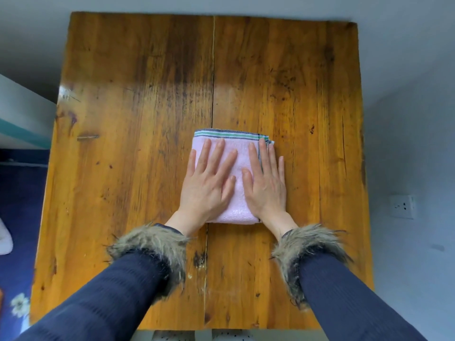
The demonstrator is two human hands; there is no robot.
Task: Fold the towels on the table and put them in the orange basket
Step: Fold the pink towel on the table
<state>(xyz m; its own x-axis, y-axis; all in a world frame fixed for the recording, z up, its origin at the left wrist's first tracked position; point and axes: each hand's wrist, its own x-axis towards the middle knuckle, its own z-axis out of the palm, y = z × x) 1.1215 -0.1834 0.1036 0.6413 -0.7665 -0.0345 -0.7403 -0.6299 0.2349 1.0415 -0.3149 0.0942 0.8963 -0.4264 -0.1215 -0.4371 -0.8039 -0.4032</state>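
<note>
**Me:** I see a folded pink terry towel (237, 178) with green and dark blue stripes along its far edge. It lies flat on the brown wooden plank table (128, 114), a bit right of the middle and closer to the near edge.

**You:** What are the hands doing?

**Me:** Both hands lie flat on the towel. The left hand (209, 180) covers the towel's left side. The right hand (267, 185) covers its right side. All the fingers are straight and a little spread. They press down and grab nothing. The right hand's little finger sticks out past the towel's right edge, over the wood.

**You:** How does the towel look?

**Me:** It is a neat rectangle. At the far right corner I can see a few layers stacked up. A thin dark stripe runs down the right side, under the right hand.

**You:** What can't you see well?

**Me:** The hands hide most of the towel's middle and sides. The dark blue sleeves with shaggy fur cuffs (157, 244) cover part of the table's near end. I can't find an orange basket. A white wall socket (403, 206) sits on the right.
</note>
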